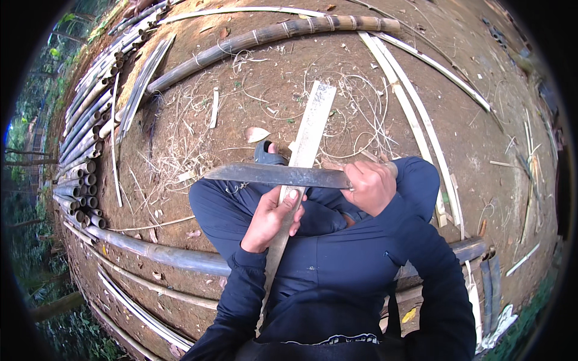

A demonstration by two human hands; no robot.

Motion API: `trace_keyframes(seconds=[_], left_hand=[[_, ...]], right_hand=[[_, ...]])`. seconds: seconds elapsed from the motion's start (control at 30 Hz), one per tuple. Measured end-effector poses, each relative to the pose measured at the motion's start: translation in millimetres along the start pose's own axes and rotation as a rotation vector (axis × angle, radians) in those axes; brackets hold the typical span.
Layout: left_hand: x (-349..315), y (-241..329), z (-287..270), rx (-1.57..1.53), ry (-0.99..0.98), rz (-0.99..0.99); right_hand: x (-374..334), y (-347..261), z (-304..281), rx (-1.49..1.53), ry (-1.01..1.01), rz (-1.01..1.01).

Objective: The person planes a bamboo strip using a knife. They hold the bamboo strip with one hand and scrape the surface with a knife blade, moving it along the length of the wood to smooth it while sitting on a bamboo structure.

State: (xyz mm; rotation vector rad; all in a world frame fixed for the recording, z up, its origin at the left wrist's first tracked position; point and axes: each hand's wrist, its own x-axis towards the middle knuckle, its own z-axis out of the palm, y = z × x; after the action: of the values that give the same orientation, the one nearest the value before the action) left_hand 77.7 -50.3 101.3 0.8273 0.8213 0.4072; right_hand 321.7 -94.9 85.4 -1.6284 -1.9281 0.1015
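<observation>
My right hand point(371, 185) is wrapped round the handle of a machete point(274, 174). Its long dark blade points left and lies across a pale split bamboo strip point(313, 129), just above my left hand. My left hand point(275, 218) grips that strip, thumb on top and fingers curled round its edge. The strip slants from my lap up over my crossed legs, its far end beyond my feet. Whether the blade's edge bites into the bamboo, I cannot tell. A sandal point(268, 155) on one foot shows beside the strip.
A thick bamboo pole point(259, 37) lies across the far ground, and another pole point(162, 255) runs beneath me. Cut bamboo tubes point(84, 183) are stacked at left. Long pale strips point(415, 123) lie at right. Thin shavings point(186, 144) litter the soil around my feet.
</observation>
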Motion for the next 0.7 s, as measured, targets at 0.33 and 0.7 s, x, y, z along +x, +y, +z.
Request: trace_keyframes(seconds=[0.33,0.7], left_hand=[[-17.5,-22.0,7.3,-0.065,0.032,-0.055],[-27.0,-20.4,-1.6,-0.054,0.046,-0.091]], right_hand=[[19.3,34.1,-5.9,-0.062,-0.14,0.071],[27.1,65.8,13.6,-0.096,-0.096,0.004]])
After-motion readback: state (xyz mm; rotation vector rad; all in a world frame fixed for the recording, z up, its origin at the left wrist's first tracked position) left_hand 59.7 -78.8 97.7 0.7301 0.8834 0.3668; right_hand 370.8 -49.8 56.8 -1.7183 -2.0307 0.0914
